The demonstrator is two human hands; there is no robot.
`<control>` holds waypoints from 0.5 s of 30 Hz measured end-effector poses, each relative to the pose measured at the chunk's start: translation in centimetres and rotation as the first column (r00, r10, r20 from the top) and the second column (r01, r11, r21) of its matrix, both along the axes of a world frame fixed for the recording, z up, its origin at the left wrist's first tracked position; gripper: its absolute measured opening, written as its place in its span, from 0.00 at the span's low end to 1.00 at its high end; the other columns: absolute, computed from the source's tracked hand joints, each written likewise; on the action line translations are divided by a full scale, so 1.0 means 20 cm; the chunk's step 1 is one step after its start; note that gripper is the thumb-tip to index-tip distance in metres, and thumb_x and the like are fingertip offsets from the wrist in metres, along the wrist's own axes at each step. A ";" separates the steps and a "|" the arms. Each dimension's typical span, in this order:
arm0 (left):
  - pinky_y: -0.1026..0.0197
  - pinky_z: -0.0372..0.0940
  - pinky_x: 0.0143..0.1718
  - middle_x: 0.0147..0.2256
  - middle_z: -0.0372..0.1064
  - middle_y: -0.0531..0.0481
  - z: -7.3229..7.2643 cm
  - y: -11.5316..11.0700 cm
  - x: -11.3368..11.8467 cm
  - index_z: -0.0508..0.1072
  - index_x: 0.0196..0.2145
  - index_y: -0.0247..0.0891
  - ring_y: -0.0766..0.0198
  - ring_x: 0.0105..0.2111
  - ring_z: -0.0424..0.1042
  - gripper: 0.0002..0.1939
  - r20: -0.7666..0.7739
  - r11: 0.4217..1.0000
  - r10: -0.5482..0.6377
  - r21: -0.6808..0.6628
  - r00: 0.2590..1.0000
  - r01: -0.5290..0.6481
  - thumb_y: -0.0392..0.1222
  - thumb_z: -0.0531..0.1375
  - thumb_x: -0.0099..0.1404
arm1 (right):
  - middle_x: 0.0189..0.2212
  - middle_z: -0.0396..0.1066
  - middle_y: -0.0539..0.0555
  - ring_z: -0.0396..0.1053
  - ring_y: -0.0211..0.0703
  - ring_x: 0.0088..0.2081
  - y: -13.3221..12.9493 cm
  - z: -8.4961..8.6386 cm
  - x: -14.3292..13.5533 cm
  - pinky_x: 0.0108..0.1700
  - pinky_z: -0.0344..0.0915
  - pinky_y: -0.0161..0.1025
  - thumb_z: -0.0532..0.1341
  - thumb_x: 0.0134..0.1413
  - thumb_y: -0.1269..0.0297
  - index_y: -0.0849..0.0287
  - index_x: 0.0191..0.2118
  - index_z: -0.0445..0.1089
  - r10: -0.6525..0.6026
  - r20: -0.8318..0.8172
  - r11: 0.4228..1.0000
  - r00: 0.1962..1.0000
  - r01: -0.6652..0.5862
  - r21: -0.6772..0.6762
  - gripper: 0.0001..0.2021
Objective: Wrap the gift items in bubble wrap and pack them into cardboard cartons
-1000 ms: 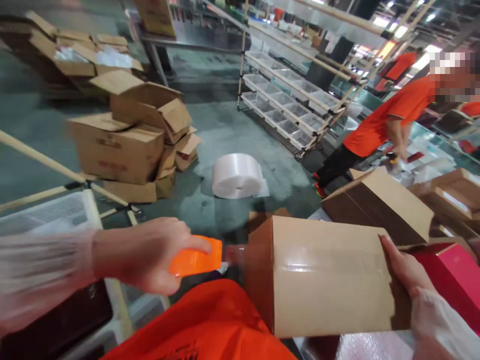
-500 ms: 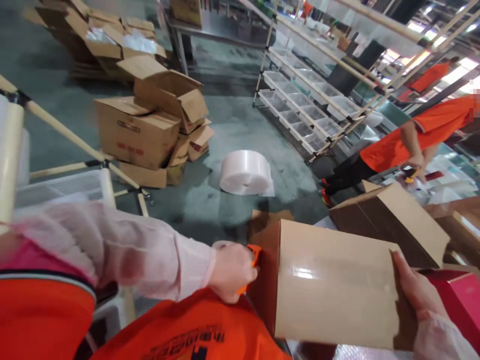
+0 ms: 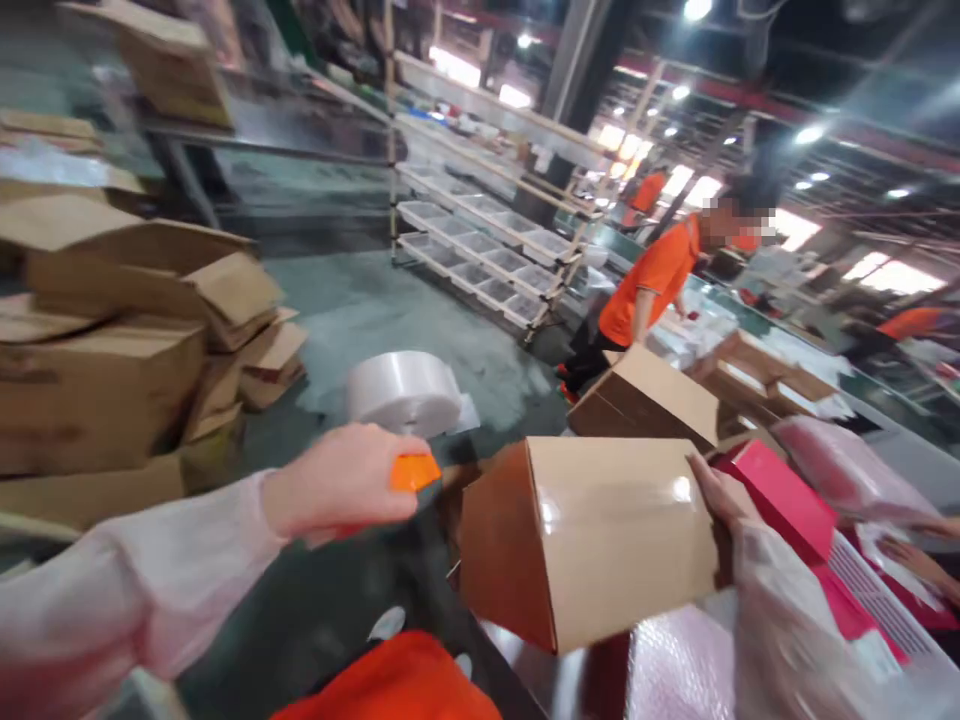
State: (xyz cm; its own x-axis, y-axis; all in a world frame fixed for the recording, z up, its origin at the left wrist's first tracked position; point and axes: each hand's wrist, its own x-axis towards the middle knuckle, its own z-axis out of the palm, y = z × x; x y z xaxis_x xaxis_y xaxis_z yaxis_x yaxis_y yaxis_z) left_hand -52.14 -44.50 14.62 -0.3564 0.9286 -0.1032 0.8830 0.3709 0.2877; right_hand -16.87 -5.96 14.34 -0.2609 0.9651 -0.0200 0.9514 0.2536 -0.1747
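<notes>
My left hand [image 3: 345,485] is closed around an orange tape dispenser [image 3: 414,472], most of which the fingers hide. It is held in the air to the left of a brown cardboard box [image 3: 622,550], apart from it. Shiny clear tape runs across the box's upper face. My right hand [image 3: 724,495] grips the far right edge of this box, with the thumb side on top. The box is tilted and rests over a work surface with bubble wrap [image 3: 679,665] beneath its near side.
Behind the box are another carton [image 3: 649,395] and a pink-red box [image 3: 784,500]. A large white roll [image 3: 405,390] stands on the floor, with open cartons [image 3: 105,390] to the left. A co-worker in orange [image 3: 649,285] stands near a bin rack [image 3: 480,250]. Another person's hands show at the right edge.
My left hand with the tape dispenser has moved away from the box's left end. My view has swung up and right. My right hand still grips the box, now turned slightly.
</notes>
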 end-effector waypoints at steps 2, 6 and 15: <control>0.53 0.70 0.38 0.37 0.80 0.46 0.15 0.01 0.01 0.76 0.54 0.45 0.49 0.36 0.79 0.27 -0.048 0.972 0.036 0.233 0.998 -0.023 0.47 0.56 0.57 | 0.52 0.72 0.71 0.70 0.59 0.53 -0.07 0.02 -0.08 0.52 0.64 0.48 0.53 0.64 0.46 0.68 0.55 0.71 -0.039 0.017 0.993 0.999 0.037 0.116 0.29; 0.59 0.71 0.43 0.45 0.78 0.46 0.22 0.11 0.09 0.76 0.53 0.40 0.57 0.37 0.78 0.26 -0.018 0.691 -0.108 0.718 0.994 0.088 0.45 0.58 0.57 | 0.51 0.70 0.71 0.63 0.63 0.56 -0.21 0.01 -0.26 0.57 0.57 0.52 0.56 0.61 0.59 0.65 0.46 0.74 0.161 -0.177 0.953 0.971 -0.106 0.283 0.17; 0.61 0.71 0.31 0.35 0.78 0.45 0.16 0.45 0.42 0.75 0.51 0.36 0.62 0.28 0.75 0.28 0.015 0.416 -0.589 0.863 0.808 0.287 0.41 0.59 0.52 | 0.33 0.74 0.56 0.69 0.45 0.33 -0.71 0.01 -0.37 0.33 0.64 0.38 0.47 0.49 0.22 0.56 0.38 0.75 -0.320 -0.936 0.649 0.144 -0.687 -0.327 0.40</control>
